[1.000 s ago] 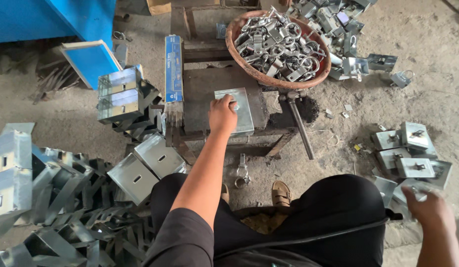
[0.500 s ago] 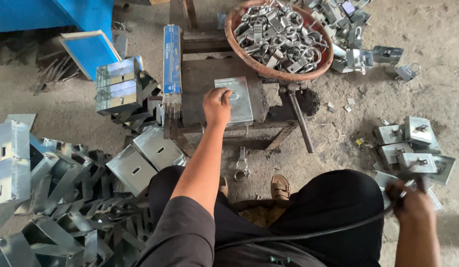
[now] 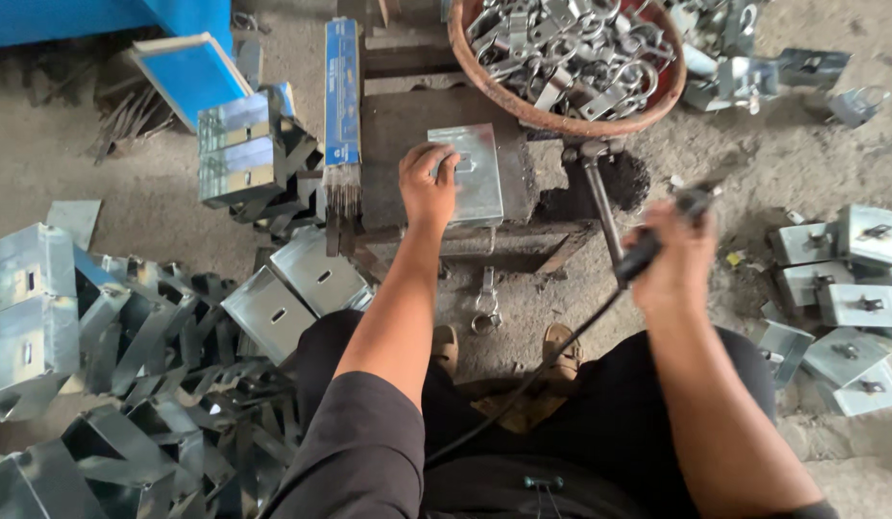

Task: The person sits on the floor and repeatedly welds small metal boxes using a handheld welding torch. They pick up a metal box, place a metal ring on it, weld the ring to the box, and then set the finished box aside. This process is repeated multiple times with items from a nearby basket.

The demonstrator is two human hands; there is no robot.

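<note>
A shiny slotted metal plate point(image 3: 476, 175) lies on a dark steel work block point(image 3: 398, 135) in front of me. My left hand point(image 3: 425, 183) rests on the plate's left edge and holds it down. My right hand point(image 3: 674, 258) is raised to the right of the block and is closed around a black welding electrode holder point(image 3: 647, 252). A black cable point(image 3: 551, 356) trails from the holder down to my lap. The holder's tip is blurred.
A round basin point(image 3: 523, 106) full of metal rings and clips stands behind the block. A blue box of welding rods point(image 3: 341, 96) lies to its left. Folded metal brackets point(image 3: 129, 365) are piled at left. Finished plates point(image 3: 849, 279) lie at right. A hammer point(image 3: 599, 202) leans beside the block.
My right hand has risen from the low right corner toward the block, now holding the electrode holder. My left hand stays on the plate.
</note>
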